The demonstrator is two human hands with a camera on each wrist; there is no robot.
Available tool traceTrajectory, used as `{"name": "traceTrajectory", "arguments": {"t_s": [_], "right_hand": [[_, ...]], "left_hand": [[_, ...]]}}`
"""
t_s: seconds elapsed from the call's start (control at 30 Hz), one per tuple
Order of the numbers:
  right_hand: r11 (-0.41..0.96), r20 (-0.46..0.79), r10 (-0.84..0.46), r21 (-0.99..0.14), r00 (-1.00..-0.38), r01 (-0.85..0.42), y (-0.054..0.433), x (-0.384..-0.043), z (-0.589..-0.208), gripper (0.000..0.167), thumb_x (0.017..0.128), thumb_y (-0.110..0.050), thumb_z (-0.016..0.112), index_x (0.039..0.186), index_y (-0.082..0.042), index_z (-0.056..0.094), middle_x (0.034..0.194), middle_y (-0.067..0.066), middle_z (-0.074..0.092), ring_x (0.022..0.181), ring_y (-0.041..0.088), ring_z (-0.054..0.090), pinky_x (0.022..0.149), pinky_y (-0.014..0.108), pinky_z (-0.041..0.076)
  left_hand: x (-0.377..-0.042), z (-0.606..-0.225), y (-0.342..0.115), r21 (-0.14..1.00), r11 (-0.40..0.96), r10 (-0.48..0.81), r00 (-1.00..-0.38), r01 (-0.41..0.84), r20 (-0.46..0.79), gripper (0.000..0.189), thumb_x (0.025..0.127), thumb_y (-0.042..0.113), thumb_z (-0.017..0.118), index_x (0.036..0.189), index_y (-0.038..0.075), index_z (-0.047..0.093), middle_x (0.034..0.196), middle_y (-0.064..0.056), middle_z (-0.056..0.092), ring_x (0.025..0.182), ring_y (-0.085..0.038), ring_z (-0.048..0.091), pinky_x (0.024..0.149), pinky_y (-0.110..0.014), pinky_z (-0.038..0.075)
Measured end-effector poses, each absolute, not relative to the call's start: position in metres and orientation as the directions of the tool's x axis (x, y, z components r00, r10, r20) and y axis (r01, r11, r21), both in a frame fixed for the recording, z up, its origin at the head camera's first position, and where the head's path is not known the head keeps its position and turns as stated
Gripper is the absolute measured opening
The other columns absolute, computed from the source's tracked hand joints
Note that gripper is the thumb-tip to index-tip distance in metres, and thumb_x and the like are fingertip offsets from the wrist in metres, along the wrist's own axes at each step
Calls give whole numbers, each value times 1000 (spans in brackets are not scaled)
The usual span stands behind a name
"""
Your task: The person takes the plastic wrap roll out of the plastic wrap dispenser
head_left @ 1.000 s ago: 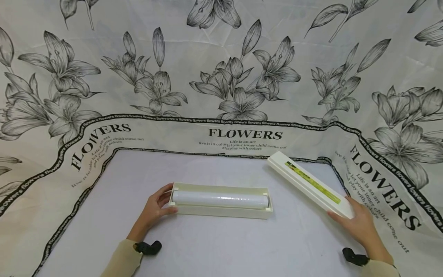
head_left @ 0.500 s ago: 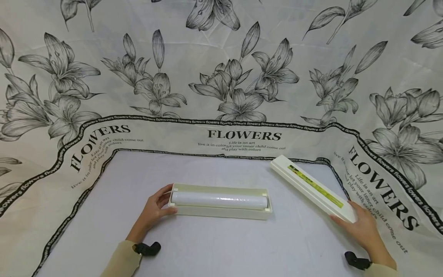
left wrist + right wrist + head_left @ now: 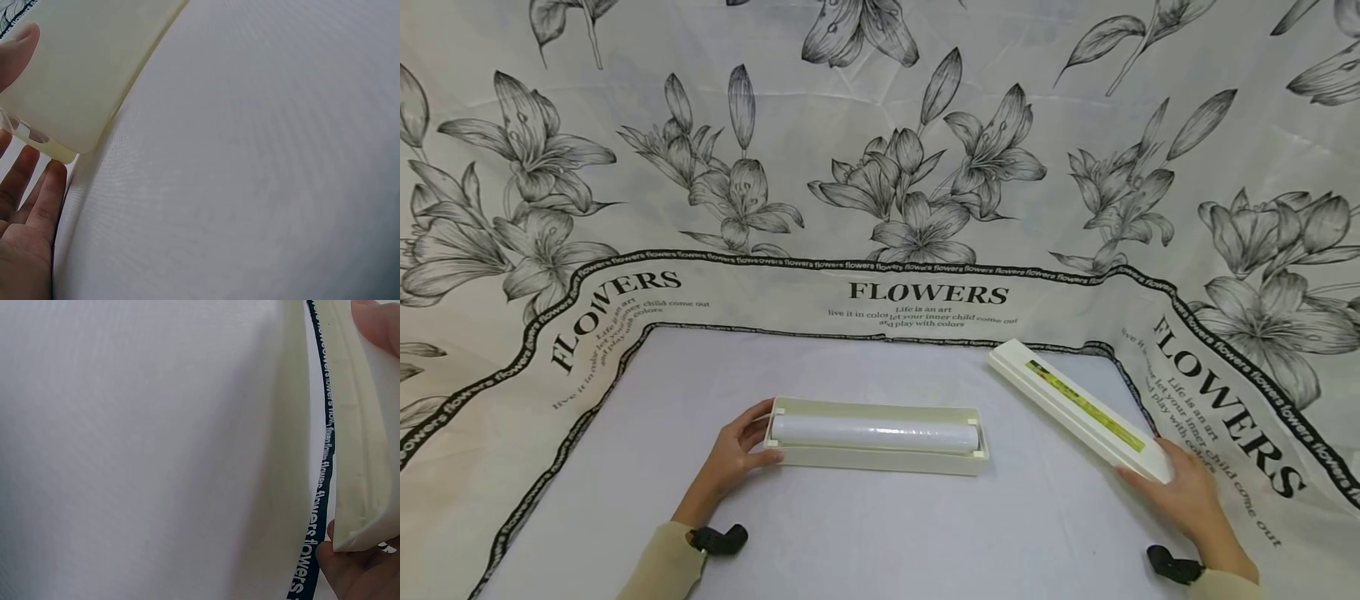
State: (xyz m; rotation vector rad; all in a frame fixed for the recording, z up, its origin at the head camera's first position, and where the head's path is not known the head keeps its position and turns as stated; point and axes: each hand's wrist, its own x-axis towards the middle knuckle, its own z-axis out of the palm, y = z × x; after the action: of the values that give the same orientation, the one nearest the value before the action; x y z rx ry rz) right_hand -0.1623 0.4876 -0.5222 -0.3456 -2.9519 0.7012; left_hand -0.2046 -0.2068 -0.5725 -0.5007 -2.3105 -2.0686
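Note:
A cream plastic cling film box [image 3: 880, 462] lies lidless on the table, a roll of clear film [image 3: 876, 433] lengthwise inside it. My left hand [image 3: 733, 450] grips its left end, thumb on the front wall, other fingers around the end. Close up in the left wrist view, the thumb presses the smooth box wall [image 3: 94, 69]. To the right, my right hand [image 3: 1183, 483] holds the long cream lid [image 3: 1063, 396] by its near end, label side up and slanted toward the back left. The right wrist view shows the lid's side [image 3: 359, 425] raised above the cloth.
White cloth covers the table [image 3: 865, 533]. Behind and at both sides hangs a floral printed cloth [image 3: 925, 292] with a black lettered border. A black strap piece [image 3: 721, 538] is on the left wrist, and a similar strap piece [image 3: 1174, 565] is on the right.
The right hand and the lid have shifted slightly right and toward the person, mostly in the first half second. The box and left hand stay nearly still.

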Motion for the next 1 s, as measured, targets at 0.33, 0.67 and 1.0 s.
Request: {"name": "traceTrajectory", "arguments": {"t_s": [0.33, 0.67, 1.0], "right_hand": [[859, -3, 269, -452, -963, 242, 491, -162, -527, 110, 88, -59, 72, 155, 12, 23, 142, 47, 28, 119, 58, 37, 94, 72, 36], [863, -8, 276, -438, -961, 251, 494, -160, -529, 111, 88, -61, 71, 155, 12, 21, 142, 48, 27, 119, 59, 37, 93, 72, 37], [862, 21, 312, -426, -950, 274, 492, -161, -528, 111, 86, -60, 74, 157, 9, 21, 148, 48, 21, 128, 65, 28, 101, 78, 31]], "left_hand": [[-203, -572, -208, 971, 78, 235, -951, 224, 201, 91, 77, -1, 86, 155, -3, 38, 156, -27, 41, 126, 0, 55, 103, -13, 49], [-201, -572, -208, 972, 78, 236, -952, 220, 196, 91, 78, -1, 86, 155, -2, 38, 157, -27, 41, 126, 1, 55, 102, -14, 49], [-202, -570, -207, 973, 72, 237, -951, 221, 199, 91, 78, -1, 86, 155, -2, 38, 157, -27, 41, 127, 1, 55, 103, -14, 49]]}}
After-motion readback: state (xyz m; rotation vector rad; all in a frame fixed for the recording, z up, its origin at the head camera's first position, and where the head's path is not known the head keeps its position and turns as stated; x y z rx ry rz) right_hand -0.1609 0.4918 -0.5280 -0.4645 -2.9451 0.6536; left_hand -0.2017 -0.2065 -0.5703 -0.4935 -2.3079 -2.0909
